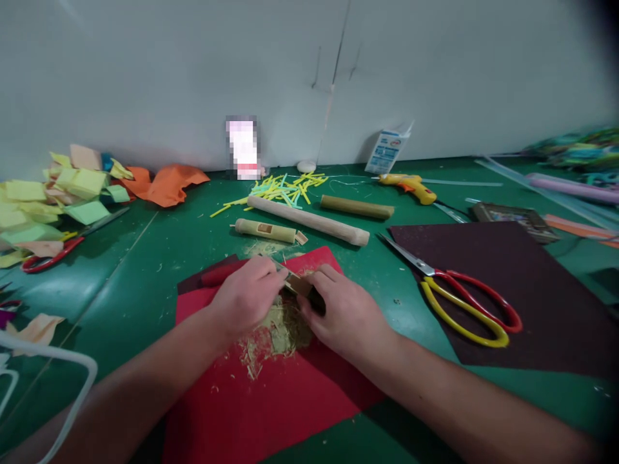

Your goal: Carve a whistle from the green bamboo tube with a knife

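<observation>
Over a red sheet [271, 412], my two hands meet at a small brownish piece of bamboo [300, 285]. My right hand [341, 312] is closed around it, thumb below and fingers on top. My left hand [249, 293] is curled into a pinch at its left end; a thin, narrow edge shows by the fingertips, but what it belongs to is mostly hidden. Under the hands lies a pile of pale shavings [285, 332]. Just beyond them is a bamboo tube with a cut window [265, 230], with a small loose chip at its right end.
Behind are a wooden rolling rod [309, 220], a bamboo piece [358, 207], cut straws [285, 190] and a yellow glue gun [409, 185]. Large scissors [454, 290] rest on a dark sheet [536, 335] at right. Folded papers [72, 193] and red-handled scissors [53, 256] are at left.
</observation>
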The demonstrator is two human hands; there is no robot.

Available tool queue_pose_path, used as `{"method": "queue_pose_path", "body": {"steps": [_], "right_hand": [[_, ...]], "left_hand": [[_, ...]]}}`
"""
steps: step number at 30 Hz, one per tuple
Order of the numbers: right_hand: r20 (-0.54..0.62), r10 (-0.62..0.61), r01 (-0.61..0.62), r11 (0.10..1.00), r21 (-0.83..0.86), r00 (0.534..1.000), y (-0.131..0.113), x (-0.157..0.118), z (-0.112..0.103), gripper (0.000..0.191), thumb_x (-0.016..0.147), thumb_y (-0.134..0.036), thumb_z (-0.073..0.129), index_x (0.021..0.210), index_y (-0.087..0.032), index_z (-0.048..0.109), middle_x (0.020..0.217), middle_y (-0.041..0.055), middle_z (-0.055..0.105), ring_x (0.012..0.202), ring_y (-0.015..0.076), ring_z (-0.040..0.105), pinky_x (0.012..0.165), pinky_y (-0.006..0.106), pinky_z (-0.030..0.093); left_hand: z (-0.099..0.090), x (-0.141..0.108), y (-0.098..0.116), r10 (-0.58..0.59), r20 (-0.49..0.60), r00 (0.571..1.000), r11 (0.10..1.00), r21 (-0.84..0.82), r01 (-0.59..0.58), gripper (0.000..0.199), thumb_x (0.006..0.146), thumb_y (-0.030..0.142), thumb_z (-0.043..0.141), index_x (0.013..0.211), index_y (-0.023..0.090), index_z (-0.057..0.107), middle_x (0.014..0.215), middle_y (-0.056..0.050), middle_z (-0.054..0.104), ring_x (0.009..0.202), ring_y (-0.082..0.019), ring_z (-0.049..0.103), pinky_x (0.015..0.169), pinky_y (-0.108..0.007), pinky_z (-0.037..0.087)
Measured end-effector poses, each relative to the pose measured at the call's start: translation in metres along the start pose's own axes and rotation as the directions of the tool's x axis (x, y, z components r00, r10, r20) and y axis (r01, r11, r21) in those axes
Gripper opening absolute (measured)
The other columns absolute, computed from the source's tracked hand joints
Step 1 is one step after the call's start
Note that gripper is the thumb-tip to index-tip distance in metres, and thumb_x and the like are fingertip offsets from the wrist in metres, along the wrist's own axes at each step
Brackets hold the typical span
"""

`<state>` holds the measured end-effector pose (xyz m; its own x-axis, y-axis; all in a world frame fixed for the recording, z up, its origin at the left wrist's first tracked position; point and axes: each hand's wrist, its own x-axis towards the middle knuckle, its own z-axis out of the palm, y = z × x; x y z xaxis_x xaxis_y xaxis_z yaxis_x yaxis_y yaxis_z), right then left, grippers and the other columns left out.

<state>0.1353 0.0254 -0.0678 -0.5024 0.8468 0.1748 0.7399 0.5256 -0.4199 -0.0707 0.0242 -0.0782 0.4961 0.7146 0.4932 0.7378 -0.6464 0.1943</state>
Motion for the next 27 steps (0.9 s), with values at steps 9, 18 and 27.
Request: {"method": "queue_pose_path", "body": {"steps": [9,18,27], "right_hand": [[-0.004,0.005,-0.005,1.0,-0.028,1.0,-0.001,-0.0007,0.0017,0.012,0.086,-0.027,0.049,0.088,-0.018,0.057,0.09,0.004,0.058,0.077,0.017,0.056,0.058,0.029,0.032],[-0.003,0.008,-0.008,0.999,-0.043,1.0,-0.0018,-0.0016,0.0011,0.011,0.085,-0.027,0.051,0.089,-0.018,0.057,0.09,0.0043,0.059,0.078,0.0174,0.056,0.057,0.029,0.031],[0.012,0.015,-0.014,1.0,-0.026,1.0,-0.0025,0.0001,0.0007,0.012,0.085,-0.027,0.051,0.088,-0.018,0.057,0.091,0.0048,0.059,0.078,0.0175,0.056,0.058,0.029,0.032]], "left_hand": [[-0.0002,0.0009,0.0003,-0.005,-0.035,0.999,1.0,0.014,0.006,0.024,0.096,0.018,0.041,0.09,0.013,0.063,0.081,-0.006,0.055,0.077,-0.017,0.049,0.069,-0.03,0.043],[0.0021,0.0014,0.0027,-0.049,-0.044,0.998,0.999,0.015,0.049,0.022,0.095,0.017,0.043,0.09,0.012,0.064,0.08,-0.006,0.055,0.076,-0.018,0.049,0.068,-0.032,0.043],[0.0023,0.0013,0.0035,-0.061,-0.029,0.998,0.997,-0.051,0.059,0.022,0.096,0.019,0.044,0.095,0.013,0.065,0.079,-0.005,0.054,0.076,-0.017,0.051,0.069,-0.032,0.045]]}}
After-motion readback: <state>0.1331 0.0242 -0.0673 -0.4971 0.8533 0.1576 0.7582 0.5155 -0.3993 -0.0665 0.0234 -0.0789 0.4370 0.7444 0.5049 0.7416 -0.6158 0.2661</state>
